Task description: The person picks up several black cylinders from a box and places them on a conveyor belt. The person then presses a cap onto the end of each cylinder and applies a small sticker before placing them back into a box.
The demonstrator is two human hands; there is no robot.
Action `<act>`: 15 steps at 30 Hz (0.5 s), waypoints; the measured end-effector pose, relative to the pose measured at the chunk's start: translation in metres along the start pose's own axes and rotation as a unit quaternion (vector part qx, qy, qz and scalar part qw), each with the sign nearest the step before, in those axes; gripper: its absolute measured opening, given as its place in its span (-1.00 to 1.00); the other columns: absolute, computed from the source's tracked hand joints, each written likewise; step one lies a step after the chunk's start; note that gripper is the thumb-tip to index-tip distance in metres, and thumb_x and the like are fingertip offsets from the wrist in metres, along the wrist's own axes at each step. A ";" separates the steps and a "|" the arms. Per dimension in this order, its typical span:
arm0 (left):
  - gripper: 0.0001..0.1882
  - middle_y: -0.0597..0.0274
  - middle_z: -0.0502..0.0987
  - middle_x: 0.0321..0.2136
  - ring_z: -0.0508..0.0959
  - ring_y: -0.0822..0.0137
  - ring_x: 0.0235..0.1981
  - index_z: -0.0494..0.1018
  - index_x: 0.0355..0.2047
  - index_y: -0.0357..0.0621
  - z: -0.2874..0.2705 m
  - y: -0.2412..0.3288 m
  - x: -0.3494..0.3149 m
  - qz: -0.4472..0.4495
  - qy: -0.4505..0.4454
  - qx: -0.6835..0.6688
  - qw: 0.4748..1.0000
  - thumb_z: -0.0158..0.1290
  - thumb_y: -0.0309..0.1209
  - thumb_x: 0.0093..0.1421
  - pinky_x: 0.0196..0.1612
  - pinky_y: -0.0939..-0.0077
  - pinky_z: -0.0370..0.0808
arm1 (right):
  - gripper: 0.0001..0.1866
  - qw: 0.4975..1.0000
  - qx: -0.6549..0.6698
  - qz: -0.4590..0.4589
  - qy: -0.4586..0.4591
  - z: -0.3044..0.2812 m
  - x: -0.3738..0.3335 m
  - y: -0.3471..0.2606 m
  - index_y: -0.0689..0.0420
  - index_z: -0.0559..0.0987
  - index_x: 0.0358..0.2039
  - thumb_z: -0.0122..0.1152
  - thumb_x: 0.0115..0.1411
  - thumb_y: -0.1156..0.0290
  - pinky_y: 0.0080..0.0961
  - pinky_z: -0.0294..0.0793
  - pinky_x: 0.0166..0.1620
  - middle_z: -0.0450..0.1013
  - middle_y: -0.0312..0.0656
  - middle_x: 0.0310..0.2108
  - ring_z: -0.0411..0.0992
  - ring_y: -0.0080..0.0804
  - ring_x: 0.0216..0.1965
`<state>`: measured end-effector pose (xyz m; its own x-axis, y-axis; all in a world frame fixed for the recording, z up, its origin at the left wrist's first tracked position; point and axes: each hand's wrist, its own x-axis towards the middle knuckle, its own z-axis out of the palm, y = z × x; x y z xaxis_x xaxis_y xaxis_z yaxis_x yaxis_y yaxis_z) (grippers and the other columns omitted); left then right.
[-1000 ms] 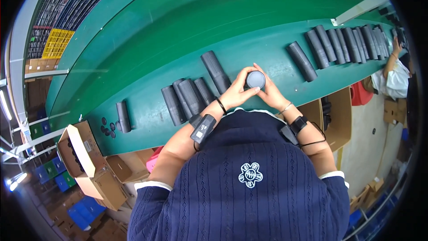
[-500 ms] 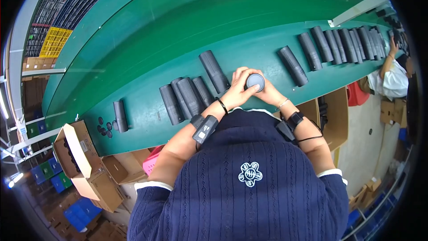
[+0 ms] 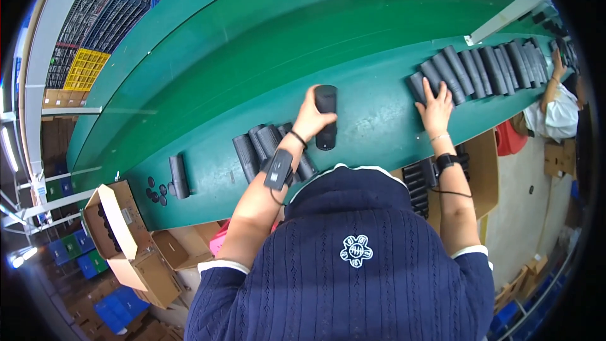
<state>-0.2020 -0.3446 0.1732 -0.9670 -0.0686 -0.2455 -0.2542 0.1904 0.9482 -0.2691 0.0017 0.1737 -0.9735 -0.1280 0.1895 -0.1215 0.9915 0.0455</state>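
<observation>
1. Green conveyor belt point(image 3: 208, 95) filled the view from my seat at the remote station, curving left to right past the person, with cardboard boxes point(image 3: 123, 240) on the floor below its near edge.
2. Nearest the body, a cluster of dark cylinders point(image 3: 268, 145) lay on the belt just beside the left wrist, their long axes pointing away from the person.
3. I saw the left hand point(image 3: 309, 120) clasped around one black cylinder point(image 3: 326, 117), fingers wrapped on its left side; the cylinder lay on the belt with its long axis running near to far, directly right of the palm and touching it.
4. I saw the right hand point(image 3: 435, 107) spread flat, fingers released, resting on the near end of a long row of dark cylinders point(image 3: 486, 66), gripping nothing.
5. Of the two, the left hand was plainly nearer the held cylinder; the right stood well apart from it.
6. Farther along the row, another person's arm point(image 3: 555, 82) reached toward the belt.
</observation>
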 end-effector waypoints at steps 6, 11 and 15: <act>-0.27 0.24 0.31 -0.03 0.30 0.34 0.10 0.17 0.08 -0.08 0.016 0.034 -0.038 0.088 -0.112 -0.044 0.989 0.20 -0.67 -0.11 0.18 0.42 0.22 | -0.17 0.998 0.038 0.040 -0.011 -0.002 0.014 -0.012 -0.32 0.23 0.26 0.39 -0.04 0.17 -0.05 0.24 0.09 0.16 0.04 0.18 0.17 0.10 0.14; -0.35 0.19 0.29 -0.02 0.29 0.33 0.11 0.16 0.08 -0.14 0.022 0.023 -0.045 0.117 -0.139 -0.052 0.982 0.19 -0.56 -0.01 0.18 0.41 0.22 | -0.56 0.588 0.731 0.052 -0.343 -0.065 -0.011 -0.103 0.12 0.40 0.16 0.07 0.30 0.28 -0.67 0.40 -0.29 0.41 -0.36 -0.33 0.39 -0.65 -0.36; -0.40 0.03 0.29 -0.05 0.26 0.14 0.10 0.19 0.05 -0.12 0.033 0.015 -0.047 0.102 -0.120 -0.103 0.982 0.19 -0.39 0.02 0.18 0.26 0.20 | -0.65 0.549 0.767 0.003 -0.332 -0.060 -0.028 -0.126 0.15 0.51 0.04 0.12 0.24 0.42 -0.68 0.38 -0.33 0.41 -0.34 -0.36 0.35 -0.62 -0.41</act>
<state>-0.1611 -0.3058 0.1925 -0.9801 0.1881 -0.0633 -0.0698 -0.0280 0.9972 -0.2152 -0.1206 0.2211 -0.7691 -0.5934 -0.2373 0.3578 -0.0922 -0.9292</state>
